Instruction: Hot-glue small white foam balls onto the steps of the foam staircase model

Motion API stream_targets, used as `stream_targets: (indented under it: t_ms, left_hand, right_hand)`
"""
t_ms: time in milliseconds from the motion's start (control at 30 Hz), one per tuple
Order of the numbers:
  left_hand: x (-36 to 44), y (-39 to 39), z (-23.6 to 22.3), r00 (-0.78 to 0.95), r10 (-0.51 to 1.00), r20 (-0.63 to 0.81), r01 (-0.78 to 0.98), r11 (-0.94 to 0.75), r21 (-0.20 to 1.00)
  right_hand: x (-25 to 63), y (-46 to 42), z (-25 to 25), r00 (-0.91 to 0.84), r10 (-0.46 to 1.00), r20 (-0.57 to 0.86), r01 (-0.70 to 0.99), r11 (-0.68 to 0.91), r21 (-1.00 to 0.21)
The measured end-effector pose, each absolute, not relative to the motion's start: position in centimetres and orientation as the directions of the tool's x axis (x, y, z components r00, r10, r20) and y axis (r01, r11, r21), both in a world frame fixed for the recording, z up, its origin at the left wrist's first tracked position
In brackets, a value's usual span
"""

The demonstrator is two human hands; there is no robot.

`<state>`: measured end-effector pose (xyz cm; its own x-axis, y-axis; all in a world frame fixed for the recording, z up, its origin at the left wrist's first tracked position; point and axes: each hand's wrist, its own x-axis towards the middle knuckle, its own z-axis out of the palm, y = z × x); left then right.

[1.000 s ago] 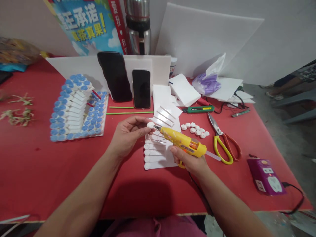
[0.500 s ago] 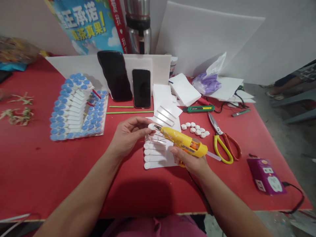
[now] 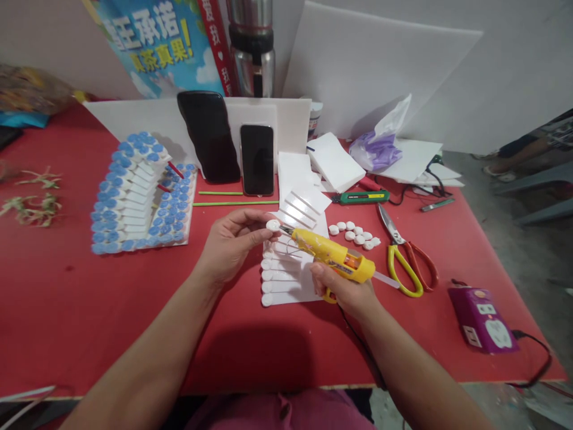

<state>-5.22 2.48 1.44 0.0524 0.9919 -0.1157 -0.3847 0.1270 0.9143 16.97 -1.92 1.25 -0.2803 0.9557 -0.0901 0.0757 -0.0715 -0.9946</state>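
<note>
1. Left hand [image 3: 226, 246] pinches white disc [image 3: 271, 225], centre of frame; likely light, soft: hold by rim.
2. Right hand [image 3: 347, 291] grips yellow glue gun [image 3: 330, 251], right of centre; likely rigid: hold by handle.

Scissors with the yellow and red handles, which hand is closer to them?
Right. The right hand, holding the yellow glue gun, is to the left of the scissors, not touching them; the left hand, pinching a white disc, is farther left.
</note>
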Motion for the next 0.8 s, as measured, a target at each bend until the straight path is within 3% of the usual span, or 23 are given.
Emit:
stream_targets:
  t_ms: [333,567,800]
  left_hand:
    - [-5.5,2.5,1.3,-0.014,0.998,-0.059,-0.282,0.053,0.958]
    - [-6.6,2.7,1.4,-0.032,0.999,0.041,-0.007,-0.041,0.999]
    - [-7.3,3.0,2.2,0.116,0.968,0.221,0.3,-0.246,0.922]
  right_hand:
    - [17.3,-2.2,1.1,-0.228,0.955,-0.189,0.061,-0.179,-0.982]
    - [18.2,-1.7,2.1,-0.101,0.993,-0.063,-0.033,-0.067,-0.997]
    - [18.3,-1.5,2.2,-0.067,0.996,-0.064,-0.072,-0.069,-0.995]
